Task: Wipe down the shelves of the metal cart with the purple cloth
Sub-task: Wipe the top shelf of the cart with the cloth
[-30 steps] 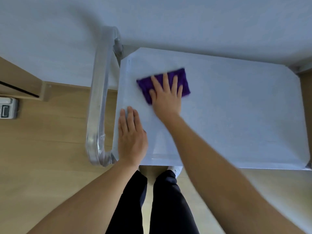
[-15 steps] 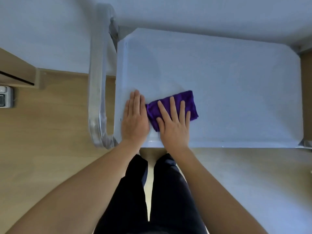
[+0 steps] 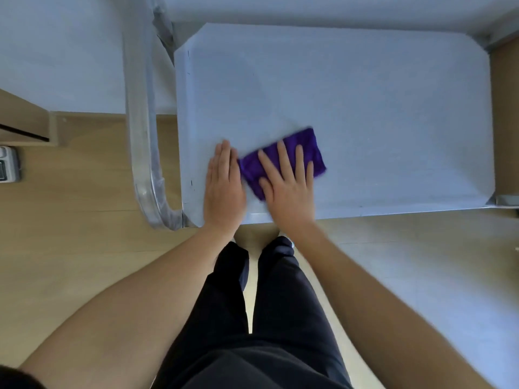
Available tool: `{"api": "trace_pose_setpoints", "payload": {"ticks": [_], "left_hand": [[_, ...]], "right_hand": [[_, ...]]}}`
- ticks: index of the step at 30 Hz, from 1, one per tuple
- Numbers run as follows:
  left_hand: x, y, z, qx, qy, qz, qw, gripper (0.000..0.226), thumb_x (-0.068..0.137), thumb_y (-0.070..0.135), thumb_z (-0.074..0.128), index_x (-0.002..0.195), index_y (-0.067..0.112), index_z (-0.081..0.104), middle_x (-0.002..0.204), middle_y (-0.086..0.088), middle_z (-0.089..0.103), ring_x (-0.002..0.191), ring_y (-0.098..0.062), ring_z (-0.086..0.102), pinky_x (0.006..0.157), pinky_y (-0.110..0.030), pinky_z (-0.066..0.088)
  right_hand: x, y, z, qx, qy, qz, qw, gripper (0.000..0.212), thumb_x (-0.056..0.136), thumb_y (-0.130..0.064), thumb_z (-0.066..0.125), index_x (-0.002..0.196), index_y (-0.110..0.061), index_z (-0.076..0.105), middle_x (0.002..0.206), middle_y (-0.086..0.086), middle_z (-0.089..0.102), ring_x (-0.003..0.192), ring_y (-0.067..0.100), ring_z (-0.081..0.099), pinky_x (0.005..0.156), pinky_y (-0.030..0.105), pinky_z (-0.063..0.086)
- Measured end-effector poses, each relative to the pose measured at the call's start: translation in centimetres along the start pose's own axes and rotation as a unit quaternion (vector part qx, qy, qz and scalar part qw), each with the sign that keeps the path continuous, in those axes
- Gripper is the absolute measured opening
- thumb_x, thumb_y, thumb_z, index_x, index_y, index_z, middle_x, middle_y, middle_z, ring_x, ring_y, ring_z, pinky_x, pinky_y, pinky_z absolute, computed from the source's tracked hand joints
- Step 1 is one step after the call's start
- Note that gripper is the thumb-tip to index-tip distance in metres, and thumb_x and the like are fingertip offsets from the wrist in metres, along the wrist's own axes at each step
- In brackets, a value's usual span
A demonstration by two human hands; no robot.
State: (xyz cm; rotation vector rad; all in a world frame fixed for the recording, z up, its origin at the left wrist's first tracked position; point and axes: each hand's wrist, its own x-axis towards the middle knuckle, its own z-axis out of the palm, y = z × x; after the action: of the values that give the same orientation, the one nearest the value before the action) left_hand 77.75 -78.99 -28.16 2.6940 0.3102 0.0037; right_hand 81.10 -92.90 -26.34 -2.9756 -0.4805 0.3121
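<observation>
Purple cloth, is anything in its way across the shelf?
Nothing visible is. The right hand presses the cloth flat, and the shelf shows no object from there to its right edge. The left hand rests just left of the cloth.

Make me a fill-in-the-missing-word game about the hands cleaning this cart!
1. The right hand presses flat on a ___ cloth.
2. The left hand rests flat on the cart's top shelf, just to the ___ of the cloth.
3. The number of cloths lying on the shelf is ___.
4. The cart's curved handle is made of shiny ___.

Missing words: purple, left, one, metal.
</observation>
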Motion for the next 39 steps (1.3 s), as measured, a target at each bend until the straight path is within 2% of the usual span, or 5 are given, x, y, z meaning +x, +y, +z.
{"api": "trace_pose_setpoints", "payload": {"ticks": [4, 14, 23, 32, 39], "left_hand": [[-0.3, 0.1, -0.2, -0.009, -0.017, 0.001, 1.0, 0.059, 0.1, 0.013, 0.049, 0.15, -0.004, 0.024, 0.162, -0.017, 0.016, 0.151, -0.03, 0.011, 0.123, -0.042, 0.016], [-0.4, -0.3, 0.0, 0.024, 0.002, 0.015, 1.0, 0.057, 0.096, 0.002, 0.036, 0.151, -0.004, 0.023, 0.161, -0.018, 0.016, 0.151, -0.029, 0.012, 0.123, -0.041, 0.015], [-0.4, 0.1, 0.4, -0.003, 0.008, -0.005, 1.0, 0.049, 0.102, 0.013, 0.038, 0.147, -0.004, 0.033, 0.159, -0.018, 0.026, 0.149, -0.029, 0.019, 0.122, -0.041, 0.018], [-0.1, -0.1, -0.2, 0.048, -0.008, 0.008, 0.999, 0.056, 0.096, 0.009, 0.026, 0.15, -0.003, 0.025, 0.161, -0.018, 0.019, 0.15, -0.029, 0.015, 0.123, -0.04, 0.014], [-0.7, 0.2, 0.2, 0.033, -0.01, -0.003, 0.999, 0.05, 0.1, 0.014, 0.03, 0.147, -0.003, 0.035, 0.158, -0.018, 0.028, 0.149, -0.029, 0.021, 0.121, -0.044, 0.023]], "right_hand": [[-4.8, -0.6, 0.5, -0.013, -0.05, 0.016, 0.999, 0.051, 0.102, -0.045, 0.028, 0.151, -0.039, 0.018, 0.161, 0.002, 0.016, 0.148, 0.035, 0.008, 0.119, 0.053, 0.012], [13.0, -3.1, -2.3, 0.021, -0.068, -0.007, 0.997, 0.05, 0.102, -0.045, 0.021, 0.151, -0.039, 0.011, 0.162, 0.0, 0.002, 0.148, 0.034, -0.006, 0.119, 0.053, 0.002], [-2.7, -1.6, 0.1, -0.003, -0.061, 0.037, 0.997, 0.052, 0.1, -0.045, 0.025, 0.151, -0.039, 0.016, 0.161, 0.002, 0.013, 0.147, 0.037, 0.007, 0.117, 0.056, 0.015], [13.2, -3.2, -2.4, 0.028, -0.071, 0.012, 0.997, 0.051, 0.102, -0.044, 0.025, 0.151, -0.041, 0.012, 0.162, -0.001, 0.003, 0.148, 0.034, -0.006, 0.118, 0.055, 0.001], [-0.1, -1.1, -0.4, 0.007, -0.004, 0.013, 1.0, 0.05, 0.098, -0.044, 0.031, 0.148, -0.037, 0.029, 0.158, 0.004, 0.026, 0.145, 0.039, 0.019, 0.114, 0.055, 0.025]]}}
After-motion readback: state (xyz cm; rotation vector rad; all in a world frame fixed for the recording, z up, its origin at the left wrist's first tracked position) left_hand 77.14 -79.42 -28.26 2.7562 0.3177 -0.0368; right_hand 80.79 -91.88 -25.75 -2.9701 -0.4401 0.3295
